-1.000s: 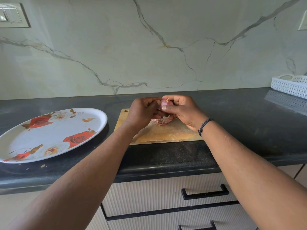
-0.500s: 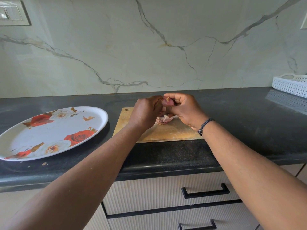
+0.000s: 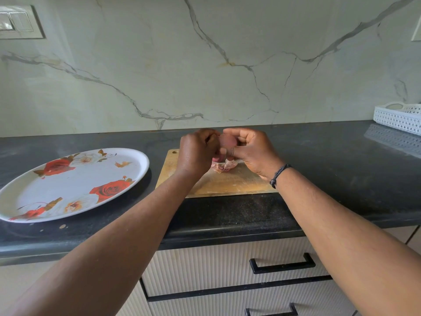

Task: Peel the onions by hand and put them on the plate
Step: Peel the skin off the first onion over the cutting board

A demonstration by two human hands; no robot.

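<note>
1. Above the wooden board (image 3: 218,183), the left hand (image 3: 196,153) and the right hand (image 3: 252,151) both curl their fingers tight around one small pink onion (image 3: 226,142).
2. Loose onion skins (image 3: 224,166) lie on the board under the hands.
3. The flowery plate (image 3: 75,185) sits to the left on the dark counter (image 3: 341,167), apart from the board.
</note>
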